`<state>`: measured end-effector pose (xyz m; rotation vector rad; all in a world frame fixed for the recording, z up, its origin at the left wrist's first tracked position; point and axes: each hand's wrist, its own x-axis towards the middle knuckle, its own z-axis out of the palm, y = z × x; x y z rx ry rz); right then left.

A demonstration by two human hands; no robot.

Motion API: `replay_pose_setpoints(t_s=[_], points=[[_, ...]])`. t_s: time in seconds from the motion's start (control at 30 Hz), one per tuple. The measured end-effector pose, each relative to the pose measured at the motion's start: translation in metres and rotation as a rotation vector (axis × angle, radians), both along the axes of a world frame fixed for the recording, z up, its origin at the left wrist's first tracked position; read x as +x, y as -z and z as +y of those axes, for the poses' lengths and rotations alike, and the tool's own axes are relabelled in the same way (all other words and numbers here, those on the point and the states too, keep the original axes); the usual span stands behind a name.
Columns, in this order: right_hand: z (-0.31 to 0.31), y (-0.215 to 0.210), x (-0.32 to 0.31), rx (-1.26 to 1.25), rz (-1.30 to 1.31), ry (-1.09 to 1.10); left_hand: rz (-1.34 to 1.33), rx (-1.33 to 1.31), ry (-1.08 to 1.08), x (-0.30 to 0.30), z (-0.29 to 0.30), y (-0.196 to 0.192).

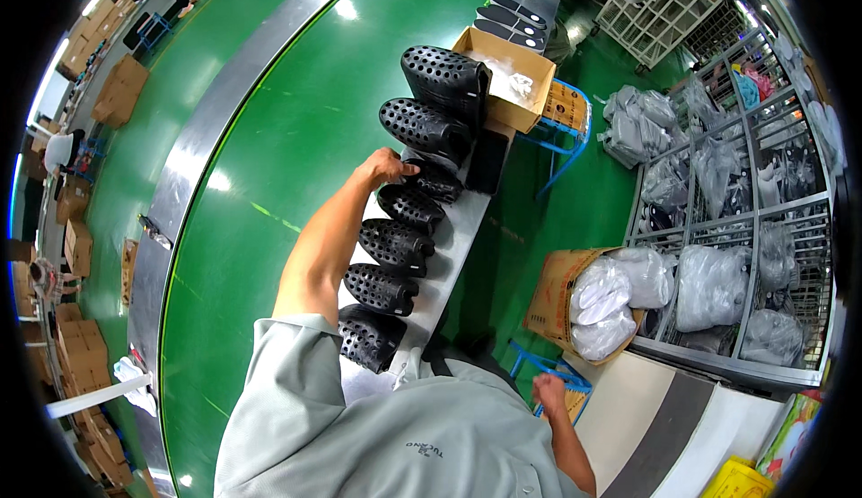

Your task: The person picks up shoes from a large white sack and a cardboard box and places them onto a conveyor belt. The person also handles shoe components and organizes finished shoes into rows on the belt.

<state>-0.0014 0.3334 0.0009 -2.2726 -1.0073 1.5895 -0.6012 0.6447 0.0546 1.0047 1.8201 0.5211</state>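
Note:
My left hand [386, 167] reaches out to a row of black clogs with round holes in their uppers. Its fingers are closed at the toe end of one clog [433, 180], thumb on top; the hand partly hides the grip. Nearer me in the same row stand more clogs, among them one clog [395, 246] and the nearest, another clog [370, 336]. Beyond my hand is a larger-looking clog [422, 130]. My right hand [549, 395] hangs low at my right side, fingers curled, with nothing visible in it, near a blue-framed stool [575, 379].
The clogs stand on a narrow pale bench [458, 237], beside a black phone-like slab [487, 162]. An open carton [536, 71] with white contents sits at the far end. To the right are a carton of bagged items [549, 305] and a metal rack [750, 215].

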Motion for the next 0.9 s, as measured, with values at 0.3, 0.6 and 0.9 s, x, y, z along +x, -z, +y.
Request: replay_pose_setpoints(t_s=[0.3,0.6,0.9], points=[[0.247,-0.086,-0.269,0.756,-0.008,-0.655,0.060,0.085,0.297,-0.032,0.008,0.039],[0.313,-0.076,-0.358,0.821,-0.192,-0.968,0.036,0.168,-0.090,-0.033,-0.045,-0.013],[0.320,-0.061,-0.345,0.938,-0.244,-1.115,0.032,0.273,-0.265,-0.038,-0.113,-0.059]])
